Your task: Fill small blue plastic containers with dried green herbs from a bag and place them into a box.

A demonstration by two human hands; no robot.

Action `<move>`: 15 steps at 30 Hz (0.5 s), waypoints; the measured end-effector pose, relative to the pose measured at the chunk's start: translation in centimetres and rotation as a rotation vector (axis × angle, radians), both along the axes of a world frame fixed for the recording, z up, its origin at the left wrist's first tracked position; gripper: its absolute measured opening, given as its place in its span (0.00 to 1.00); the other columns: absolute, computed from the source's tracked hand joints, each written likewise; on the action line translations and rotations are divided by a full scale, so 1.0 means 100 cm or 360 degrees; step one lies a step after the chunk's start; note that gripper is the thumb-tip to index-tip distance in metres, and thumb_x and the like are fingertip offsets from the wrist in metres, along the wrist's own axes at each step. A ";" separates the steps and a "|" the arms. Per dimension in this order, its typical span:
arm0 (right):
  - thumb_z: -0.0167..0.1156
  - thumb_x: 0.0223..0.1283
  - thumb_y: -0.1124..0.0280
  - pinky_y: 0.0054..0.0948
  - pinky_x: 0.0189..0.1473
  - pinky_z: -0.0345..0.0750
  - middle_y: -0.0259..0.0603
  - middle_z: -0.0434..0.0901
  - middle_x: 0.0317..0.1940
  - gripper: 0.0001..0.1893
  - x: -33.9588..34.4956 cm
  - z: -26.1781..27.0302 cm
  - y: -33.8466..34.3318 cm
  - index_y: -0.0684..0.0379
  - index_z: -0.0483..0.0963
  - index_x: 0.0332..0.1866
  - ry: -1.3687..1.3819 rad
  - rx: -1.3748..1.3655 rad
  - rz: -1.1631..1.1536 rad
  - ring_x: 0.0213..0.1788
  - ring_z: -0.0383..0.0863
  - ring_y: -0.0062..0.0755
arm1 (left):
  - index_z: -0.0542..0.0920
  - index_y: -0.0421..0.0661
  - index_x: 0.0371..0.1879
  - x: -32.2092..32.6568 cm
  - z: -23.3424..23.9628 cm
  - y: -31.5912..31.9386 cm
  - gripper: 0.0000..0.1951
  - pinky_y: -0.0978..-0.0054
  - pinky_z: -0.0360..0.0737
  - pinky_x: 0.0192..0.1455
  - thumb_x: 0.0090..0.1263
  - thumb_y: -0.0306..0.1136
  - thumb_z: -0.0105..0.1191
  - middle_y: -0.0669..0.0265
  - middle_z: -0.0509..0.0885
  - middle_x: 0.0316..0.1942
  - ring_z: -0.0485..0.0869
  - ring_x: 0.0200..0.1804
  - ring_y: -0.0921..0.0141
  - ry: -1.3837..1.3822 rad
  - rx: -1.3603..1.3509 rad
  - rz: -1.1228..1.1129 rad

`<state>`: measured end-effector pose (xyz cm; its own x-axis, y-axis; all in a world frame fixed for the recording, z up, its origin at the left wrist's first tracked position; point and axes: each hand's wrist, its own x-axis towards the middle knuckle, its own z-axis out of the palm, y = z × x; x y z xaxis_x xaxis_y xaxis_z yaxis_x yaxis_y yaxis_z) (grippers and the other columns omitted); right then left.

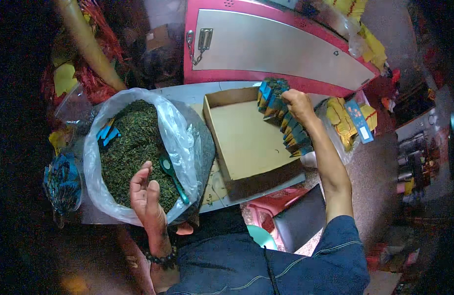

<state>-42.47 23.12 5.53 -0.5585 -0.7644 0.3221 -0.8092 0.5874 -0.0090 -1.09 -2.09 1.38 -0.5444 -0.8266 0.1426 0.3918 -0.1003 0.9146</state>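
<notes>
My left hand [149,195] holds nothing. Its thumb and fingers stand apart above the near rim of a clear plastic bag [92,173] of dried, dark green leaves [133,125] that look like tea. A green plastic spoon [174,180] lies on the leaves against the bag's right wall, and a few blue packets [108,133] lie at the left. My right hand [299,105] is curled at a row of blue and orange packets [273,107] along the right side of a shallow cardboard box [245,143]. Its fingertips are hidden, so a grip on a packet cannot be told.
Behind the table [197,92] stands a pink-framed cabinet [267,44] with a chain latch. Yellow packs and a blue carton [359,121] lie right of the box. A bag of blue packets [63,182] is at far left. A red plastic chair [267,206] is below the table's edge.
</notes>
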 end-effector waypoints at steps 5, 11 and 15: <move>0.58 0.49 0.78 0.43 0.40 0.79 0.42 0.81 0.34 0.12 -0.011 -0.009 0.006 0.52 0.79 0.39 -0.0008 -0.0013 0.0038 0.41 0.83 0.47 | 0.73 0.36 0.54 -0.004 -0.002 0.001 0.17 0.64 0.63 0.72 0.66 0.24 0.52 0.52 0.75 0.60 0.73 0.64 0.63 0.0005 -0.0009 -0.0019; 0.58 0.50 0.75 0.45 0.37 0.78 0.41 0.79 0.32 0.08 -0.008 -0.008 0.002 0.50 0.78 0.36 0.0049 0.0048 -0.0015 0.38 0.82 0.47 | 0.73 0.36 0.53 -0.005 -0.003 0.002 0.16 0.64 0.64 0.71 0.66 0.23 0.52 0.52 0.76 0.59 0.73 0.63 0.64 0.0009 0.0023 -0.0006; 0.58 0.51 0.74 0.46 0.35 0.78 0.41 0.79 0.31 0.06 -0.004 -0.007 -0.002 0.51 0.77 0.35 0.0124 0.0055 -0.0018 0.37 0.82 0.49 | 0.73 0.37 0.53 -0.005 -0.006 0.002 0.16 0.64 0.64 0.71 0.67 0.24 0.52 0.53 0.76 0.59 0.74 0.63 0.63 0.0011 -0.0010 -0.0028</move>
<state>-42.82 22.88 4.82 -0.5416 -0.7695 0.3385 -0.7999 0.5955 0.0740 -1.54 -1.89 0.73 -0.5581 -0.8159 0.1514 0.3962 -0.1017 0.9125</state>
